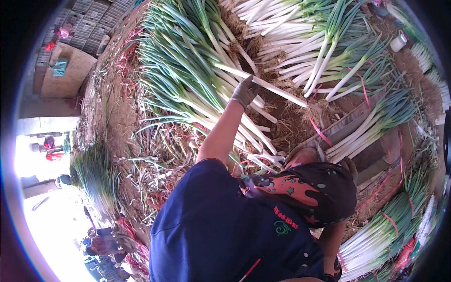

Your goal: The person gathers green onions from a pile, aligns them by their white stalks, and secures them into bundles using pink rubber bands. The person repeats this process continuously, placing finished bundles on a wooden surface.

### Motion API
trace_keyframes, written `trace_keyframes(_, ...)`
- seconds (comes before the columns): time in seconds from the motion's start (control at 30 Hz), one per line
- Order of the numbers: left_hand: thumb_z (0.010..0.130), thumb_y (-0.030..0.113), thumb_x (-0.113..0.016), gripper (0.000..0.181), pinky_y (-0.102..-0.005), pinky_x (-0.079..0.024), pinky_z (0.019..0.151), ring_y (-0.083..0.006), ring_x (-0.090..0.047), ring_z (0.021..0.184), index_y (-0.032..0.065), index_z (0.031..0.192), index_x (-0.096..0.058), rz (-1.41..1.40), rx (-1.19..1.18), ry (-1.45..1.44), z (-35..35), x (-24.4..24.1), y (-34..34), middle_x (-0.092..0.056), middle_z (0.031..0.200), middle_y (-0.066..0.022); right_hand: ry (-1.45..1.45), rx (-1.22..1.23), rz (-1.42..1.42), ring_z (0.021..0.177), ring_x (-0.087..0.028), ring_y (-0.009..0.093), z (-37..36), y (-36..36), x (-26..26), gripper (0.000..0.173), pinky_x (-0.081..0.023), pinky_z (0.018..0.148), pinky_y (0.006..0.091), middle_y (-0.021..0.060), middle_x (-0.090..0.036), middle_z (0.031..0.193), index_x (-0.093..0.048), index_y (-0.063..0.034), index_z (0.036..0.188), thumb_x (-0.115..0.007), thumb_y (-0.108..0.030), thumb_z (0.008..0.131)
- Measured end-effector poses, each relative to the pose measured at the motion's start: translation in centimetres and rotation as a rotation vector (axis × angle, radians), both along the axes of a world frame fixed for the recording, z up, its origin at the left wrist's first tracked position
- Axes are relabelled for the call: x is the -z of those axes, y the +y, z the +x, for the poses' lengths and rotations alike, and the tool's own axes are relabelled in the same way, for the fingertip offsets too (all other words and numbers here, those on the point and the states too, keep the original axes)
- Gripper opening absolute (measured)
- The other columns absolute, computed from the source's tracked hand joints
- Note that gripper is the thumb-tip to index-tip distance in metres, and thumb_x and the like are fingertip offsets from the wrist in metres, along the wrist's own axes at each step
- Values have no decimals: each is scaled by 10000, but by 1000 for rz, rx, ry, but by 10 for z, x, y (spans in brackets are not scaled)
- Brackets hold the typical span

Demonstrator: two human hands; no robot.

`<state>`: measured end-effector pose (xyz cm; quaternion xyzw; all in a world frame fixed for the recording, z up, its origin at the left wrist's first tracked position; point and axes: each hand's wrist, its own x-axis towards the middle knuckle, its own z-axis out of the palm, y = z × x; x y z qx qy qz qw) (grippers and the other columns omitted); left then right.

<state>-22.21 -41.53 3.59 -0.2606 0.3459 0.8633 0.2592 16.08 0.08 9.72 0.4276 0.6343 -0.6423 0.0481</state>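
My left hand (pixel 244 92), in a grey work glove, grips a single long green onion (pixel 278 90) by its white stalk. The roots of that stalk point to the right. Beneath and beside it lies a thick pile of long green onions (pixel 186 67), leaves to the left. My right hand (pixel 349 167), also gloved, shows only in part past my patterned trouser leg (pixel 299 194). It is against or close to the white ends of a small group of green onions (pixel 366 130) on a low wooden frame (pixel 382 149). A narrow pale blade-like piece (pixel 320 152) is beside my knee; I cannot tell what holds it.
More green onions (pixel 289 38) with pale stalks lie ahead. A tied bundle (pixel 377 236) is at lower right. Pink straps (pixel 320 133) cross the soil, and dry leaf scraps (pixel 169 151) cover the left ground. Stacked crates (pixel 93 24) stand far left; a person (pixel 105 243) is at lower left.
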Motion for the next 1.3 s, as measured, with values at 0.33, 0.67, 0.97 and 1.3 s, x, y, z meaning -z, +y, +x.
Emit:
trace_keyframes(0.33, 878, 16, -613, 182, -323, -598, 732, -222, -675, 824, -15, 1054, -583, 272, 511, 238, 129, -134, 195, -657, 971, -108, 198, -629, 1062, 920, -617, 384, -87, -29, -211, 435, -482, 807, 434, 219, -636, 1037, -543, -56, 1276, -632, -244, 894)
trace_keyframes(0.67, 840, 116, -678, 422, -335, -506, 895, -197, -605, 1033, 18, 1233, -558, 100, 1130, 895, 177, -180, 357, -614, 1110, -91, 293, 144, 192, 602, -446, 38, 46, -5, -183, 463, -371, 502, 199, -41, -512, 814, -450, -67, 1382, -569, -155, 943)
trace_keyframes(0.97, 760, 216, -629, 416, -488, -420, 980, -348, -502, 1184, 151, 1171, -640, -958, 1454, 1903, 233, -15, 371, -542, 1237, -154, 260, 623, 458, 694, -534, 123, 0, 18, -61, 459, -451, 583, 276, 81, -584, 887, -439, -36, 1369, -557, -188, 952)
trace_keyframes(1.3, 758, 244, -666, 539, -489, -392, 1003, -314, -467, 1226, 171, 1283, -563, -942, 1526, 1838, 236, 19, 350, -528, 1244, -127, -646, -97, 535, 1093, -599, 407, -22, 34, 73, 790, -478, 927, 469, 292, -578, 1205, -155, -19, 1495, -555, -324, 885)
